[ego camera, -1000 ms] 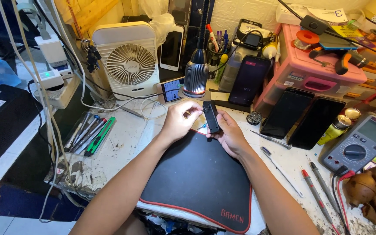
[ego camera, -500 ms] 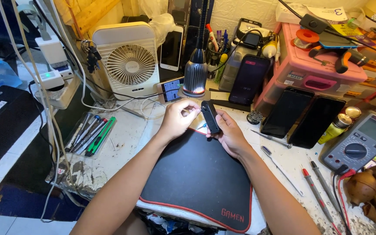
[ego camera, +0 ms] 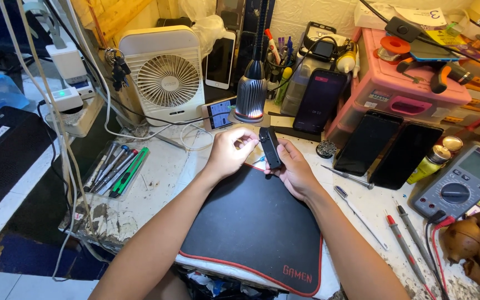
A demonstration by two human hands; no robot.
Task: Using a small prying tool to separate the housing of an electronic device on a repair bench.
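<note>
From the head camera, we see our right hand [ego camera: 294, 171] holding a small black phone [ego camera: 270, 148] on edge above the far end of the black mat [ego camera: 251, 222] on the counter [ego camera: 162, 178]. Our left hand [ego camera: 230, 151] pinches narrowly at its top corner, with a white fan [ego camera: 168, 75] behind.

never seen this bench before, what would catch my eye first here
At the centre, the right hand holds a small black rectangular device upright over the top edge of the black red-trimmed desk mat, with the left hand pinching beside it. Behind stand a white square desk fan and a ribbed grey lamp base; a pink plastic storage box sits far right.
</note>
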